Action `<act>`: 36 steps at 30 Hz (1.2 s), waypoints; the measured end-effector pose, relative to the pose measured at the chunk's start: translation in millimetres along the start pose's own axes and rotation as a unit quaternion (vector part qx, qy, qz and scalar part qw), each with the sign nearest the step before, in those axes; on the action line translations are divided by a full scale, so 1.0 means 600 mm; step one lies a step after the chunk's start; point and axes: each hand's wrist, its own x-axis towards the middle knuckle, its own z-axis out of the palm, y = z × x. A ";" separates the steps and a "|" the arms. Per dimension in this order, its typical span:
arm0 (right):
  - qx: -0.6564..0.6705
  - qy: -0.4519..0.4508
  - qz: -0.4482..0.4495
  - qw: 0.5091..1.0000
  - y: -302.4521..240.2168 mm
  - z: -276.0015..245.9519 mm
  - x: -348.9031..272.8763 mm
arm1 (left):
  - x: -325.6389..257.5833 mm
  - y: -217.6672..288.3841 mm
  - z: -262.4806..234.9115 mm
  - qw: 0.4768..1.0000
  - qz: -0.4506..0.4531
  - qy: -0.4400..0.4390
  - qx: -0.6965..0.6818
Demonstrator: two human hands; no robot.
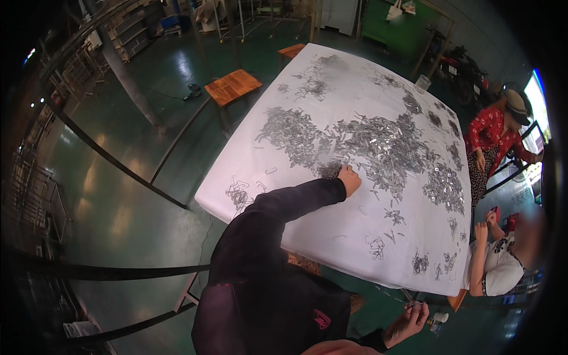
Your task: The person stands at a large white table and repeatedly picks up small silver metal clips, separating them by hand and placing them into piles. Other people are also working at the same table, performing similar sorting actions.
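Small grey bent-wire metal clips [378, 145] heaped on the white-covered table [331, 225] look light, stiff, tangly; left hand [349, 179] fisted in the heap, right hand [408, 322] pinches a few below the edge.

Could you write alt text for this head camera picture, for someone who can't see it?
Seen from above, a person's left hand reaches into heaps of small grey metal clips spread over a white-covered table. Their right hand hangs below the table's near edge, pinching something small. Two other people sit at the right.
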 end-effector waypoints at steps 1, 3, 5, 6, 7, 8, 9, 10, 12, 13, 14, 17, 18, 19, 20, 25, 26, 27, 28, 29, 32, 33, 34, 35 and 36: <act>0.001 0.012 0.001 1.000 0.000 -0.001 -0.001 | 0.000 0.001 -0.001 1.000 -0.009 -0.008 -0.001; -0.127 -0.001 -0.023 0.992 -0.003 -0.005 -0.009 | -0.003 0.002 0.000 1.000 -0.007 -0.002 0.004; -0.186 0.009 -0.015 0.982 -0.004 -0.011 -0.013 | -0.011 0.002 0.002 1.000 -0.006 -0.006 0.027; -0.184 0.026 0.009 0.983 -0.002 -0.015 -0.011 | -0.012 0.004 0.002 1.000 -0.008 -0.007 0.019; -0.182 0.043 0.034 0.982 0.001 -0.020 -0.009 | -0.017 0.004 0.003 1.000 0.000 0.008 0.028; -0.182 0.062 0.059 0.980 0.004 -0.027 -0.005 | -0.021 0.003 0.004 0.999 0.003 0.022 0.035; -0.190 0.047 0.055 0.979 0.009 -0.035 0.000 | -0.022 0.002 0.006 0.998 0.010 0.037 0.042; -0.198 0.034 0.049 0.978 0.013 -0.043 0.005 | -0.022 0.000 0.009 0.999 0.012 0.025 0.045; -0.211 0.008 0.059 0.976 0.016 -0.064 0.016 | -0.017 -0.003 0.019 0.998 0.016 0.013 0.058; -0.217 -0.005 0.075 0.973 0.014 -0.074 0.021 | -0.014 -0.004 0.024 0.999 0.004 0.021 0.049; -0.223 -0.018 0.091 0.970 0.010 -0.081 0.026 | -0.010 -0.004 0.028 0.998 -0.010 0.038 0.047; -0.109 -0.004 0.201 0.974 -0.013 -0.085 0.031 | 0.009 -0.003 0.027 0.993 -0.051 0.106 0.001; -0.046 0.005 0.248 0.968 -0.018 -0.076 0.032 | 0.015 -0.001 0.020 0.987 -0.066 0.147 -0.025; -0.041 -0.004 0.248 0.968 -0.027 -0.063 0.042 | 0.021 0.000 0.010 0.979 -0.082 0.177 -0.051; -0.040 -0.012 0.242 0.969 -0.014 -0.048 0.019 | 0.029 -0.001 -0.003 0.969 -0.082 0.206 -0.111; -0.039 -0.043 0.206 0.977 -0.020 0.012 -0.002 | 0.054 0.020 -0.056 0.937 -0.084 0.205 -0.269; -0.038 -0.047 0.198 0.978 -0.018 0.019 -0.007 | 0.050 0.027 -0.054 0.944 -0.070 0.188 -0.261; -0.037 -0.051 0.189 0.980 -0.018 0.023 -0.012 | 0.041 0.035 -0.046 0.950 -0.057 0.171 -0.254; -0.037 -0.056 0.181 0.981 -0.018 0.026 -0.014 | 0.035 0.044 -0.036 0.958 -0.051 0.138 -0.248; -0.038 -0.060 0.173 0.982 -0.018 0.029 -0.016 | 0.026 0.053 -0.023 0.968 -0.031 0.098 -0.227; -0.044 -0.070 0.154 0.985 -0.017 0.034 -0.020 | -0.008 0.079 0.023 0.982 0.009 0.062 -0.179; -0.048 -0.074 0.149 0.985 -0.016 0.036 -0.020 | -0.016 0.081 0.035 0.985 0.020 0.061 -0.163; -0.051 -0.076 0.143 0.985 -0.015 0.034 -0.023 | -0.018 0.084 0.042 0.987 0.010 0.048 -0.155; -0.056 -0.078 0.138 0.986 -0.014 0.033 -0.024 | -0.020 0.080 0.047 0.984 -0.005 0.085 -0.157; -0.061 -0.078 0.132 0.986 -0.013 0.030 -0.023 | -0.020 0.075 0.049 0.981 -0.022 0.115 -0.157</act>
